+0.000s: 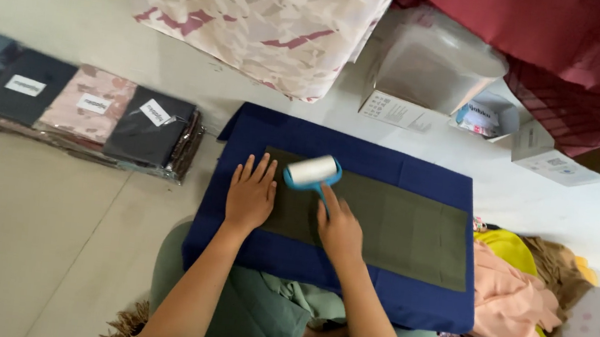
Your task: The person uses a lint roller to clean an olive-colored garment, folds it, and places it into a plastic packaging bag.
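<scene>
A lint roller (312,171) with a white roll and a blue handle lies across the near-left end of a dark olive strip of cloth (391,228), its roll resting on the fabric. The right hand (339,229) is closed around the handle, index finger stretched along it toward the roll. The left hand (250,194) lies flat and open, fingers spread, palm down on the left end of the olive cloth and the blue beneath it — just beside the roller but not touching it. The olive strip is laid lengthwise on a larger navy blue cloth (361,157), which is spread over a low board or cushion in front of the person's green-clad legs (253,314). All of this sits on a pale tiled floor (21,235). To the left, well apart, a row of folded fabrics in clear wrappers (74,101) lies on the floor, each with a white label. Beyond the blue cloth are a pink-and-cream patterned bundle (265,14), a few cardboard boxes (431,78) and dark red fabric (570,41). At the right — a loose heap of peach, yellow and tan garments (519,291).
</scene>
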